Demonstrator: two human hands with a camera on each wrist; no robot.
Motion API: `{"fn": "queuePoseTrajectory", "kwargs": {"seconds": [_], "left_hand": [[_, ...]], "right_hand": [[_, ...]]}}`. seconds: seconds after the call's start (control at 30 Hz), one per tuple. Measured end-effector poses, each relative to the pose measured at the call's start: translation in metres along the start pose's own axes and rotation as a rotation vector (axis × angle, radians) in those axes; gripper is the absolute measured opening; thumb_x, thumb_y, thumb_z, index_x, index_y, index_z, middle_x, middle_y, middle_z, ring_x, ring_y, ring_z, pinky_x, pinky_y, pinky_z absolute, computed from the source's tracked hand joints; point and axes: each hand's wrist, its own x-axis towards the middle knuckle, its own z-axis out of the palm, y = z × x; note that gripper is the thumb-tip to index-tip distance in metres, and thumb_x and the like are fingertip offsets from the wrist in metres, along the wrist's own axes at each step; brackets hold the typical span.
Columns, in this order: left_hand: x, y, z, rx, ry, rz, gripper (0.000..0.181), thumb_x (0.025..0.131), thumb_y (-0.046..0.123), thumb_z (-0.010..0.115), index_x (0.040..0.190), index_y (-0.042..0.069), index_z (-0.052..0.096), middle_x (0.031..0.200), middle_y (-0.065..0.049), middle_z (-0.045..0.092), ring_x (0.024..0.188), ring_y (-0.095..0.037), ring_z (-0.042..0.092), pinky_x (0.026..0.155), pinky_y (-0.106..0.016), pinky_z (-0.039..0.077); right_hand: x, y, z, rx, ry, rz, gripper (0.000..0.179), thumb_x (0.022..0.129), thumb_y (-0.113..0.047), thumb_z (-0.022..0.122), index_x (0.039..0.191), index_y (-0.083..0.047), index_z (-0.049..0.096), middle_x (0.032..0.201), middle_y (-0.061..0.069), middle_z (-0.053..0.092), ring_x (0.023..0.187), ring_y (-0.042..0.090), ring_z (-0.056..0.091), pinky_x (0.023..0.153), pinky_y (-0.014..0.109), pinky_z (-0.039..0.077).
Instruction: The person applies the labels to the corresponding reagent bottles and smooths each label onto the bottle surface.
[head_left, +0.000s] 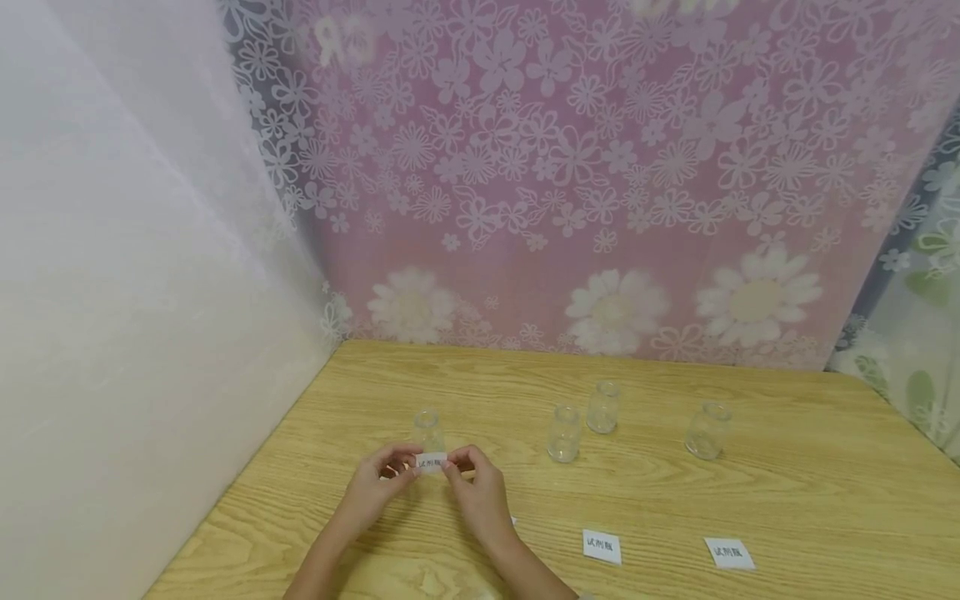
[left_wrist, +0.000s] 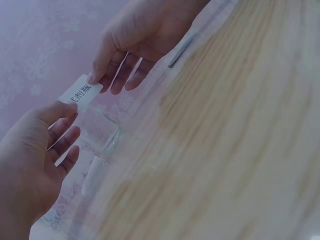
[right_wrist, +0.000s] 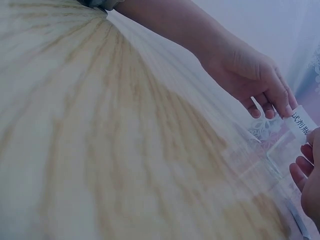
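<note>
A small white paper label [head_left: 431, 462] with black handwritten characters is stretched between both hands. My left hand [head_left: 378, 479] pinches one end of it between thumb and finger, and my right hand [head_left: 482, 492] pinches the other end. In the left wrist view the label [left_wrist: 80, 95] is held tilted, with thumbs on its written face. Right behind it stands a clear glass bottle [head_left: 427, 427], upright on the table; its lower part is hidden by the label and fingers. Whether the label touches the glass I cannot tell.
Three more clear glass bottles stand to the right: one [head_left: 564, 435], one behind it [head_left: 603, 408], one farther right [head_left: 708, 432]. Two written labels, a nearer one [head_left: 602, 546] and another [head_left: 729, 553], lie on the wooden table [head_left: 645, 492]. A white corner [head_left: 513, 521] shows beside my right wrist.
</note>
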Motion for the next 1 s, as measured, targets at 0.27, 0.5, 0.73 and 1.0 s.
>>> {"fn": "queuePoseTrajectory", "kwargs": {"seconds": [0.27, 0.5, 0.73, 1.0], "left_hand": [[0.003, 0.000, 0.002, 0.006, 0.082, -0.072, 0.008, 0.084, 0.009, 0.066, 0.090, 0.006, 0.061, 0.084, -0.001, 0.057, 0.079, -0.016, 0.050, 0.070, -0.026, 0.042], [0.002, -0.004, 0.003, 0.039, 0.089, -0.071, 0.008, 0.086, 0.012, 0.065, 0.090, 0.006, 0.061, 0.086, 0.000, 0.056, 0.078, -0.016, 0.050, 0.067, -0.025, 0.043], [0.001, -0.004, 0.000, 0.083, 0.070, -0.036, 0.007, 0.087, 0.018, 0.064, 0.090, 0.013, 0.061, 0.093, 0.000, 0.056, 0.083, -0.018, 0.050, 0.068, -0.026, 0.043], [0.009, -0.008, 0.001, 0.121, 0.107, 0.039, 0.006, 0.085, 0.012, 0.066, 0.086, 0.013, 0.060, 0.119, -0.011, 0.054, 0.101, -0.026, 0.051, 0.071, -0.030, 0.046]], "right_hand": [[-0.001, -0.002, -0.002, -0.027, -0.036, -0.010, 0.009, 0.090, -0.015, 0.061, 0.092, -0.007, 0.059, 0.088, -0.001, 0.059, 0.085, 0.017, 0.054, 0.065, 0.025, 0.047], [0.000, -0.005, -0.002, -0.048, -0.048, -0.039, 0.005, 0.089, -0.013, 0.061, 0.089, -0.009, 0.059, 0.093, 0.000, 0.056, 0.087, 0.019, 0.054, 0.068, 0.026, 0.047], [0.004, -0.009, -0.003, -0.072, -0.068, -0.040, 0.008, 0.088, -0.015, 0.063, 0.087, -0.009, 0.059, 0.094, 0.002, 0.053, 0.089, 0.021, 0.054, 0.068, 0.027, 0.049], [0.011, -0.010, -0.005, -0.076, -0.079, -0.026, 0.006, 0.087, -0.011, 0.064, 0.086, -0.006, 0.061, 0.104, 0.009, 0.054, 0.099, 0.031, 0.053, 0.076, 0.034, 0.051]]}}
